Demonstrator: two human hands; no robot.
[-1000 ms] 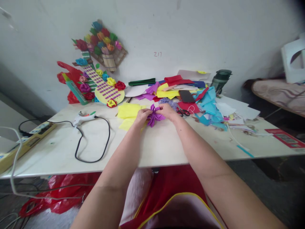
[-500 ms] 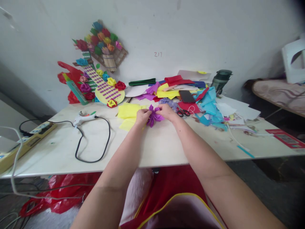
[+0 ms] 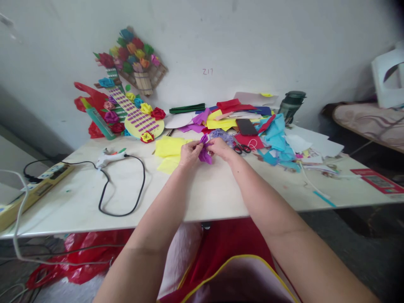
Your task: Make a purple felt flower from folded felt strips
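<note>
Right between your two hands sits the purple paper (image 3: 205, 158), over the middle of the table (image 3: 217, 198); it looks bright, creased and gathered, narrow towards the top and flaring into a lobe below; your fingers hide part of it. Your left hand (image 3: 190, 152) is closed, pinching it from the left; your right hand (image 3: 220, 148) pinches it from the other side, fingers bent in; whether the paper touches the table, I cannot tell.

Counted out, you have one purple paper in your grip; at least two yellow sheets (image 3: 168, 146) just beside your left hand; one pair of scissors (image 3: 242, 148) near your right hand; one phone (image 3: 246, 127) behind that; one bottle (image 3: 292, 106) farther back; one glue gun (image 3: 110, 159), well apart, on your left.
</note>
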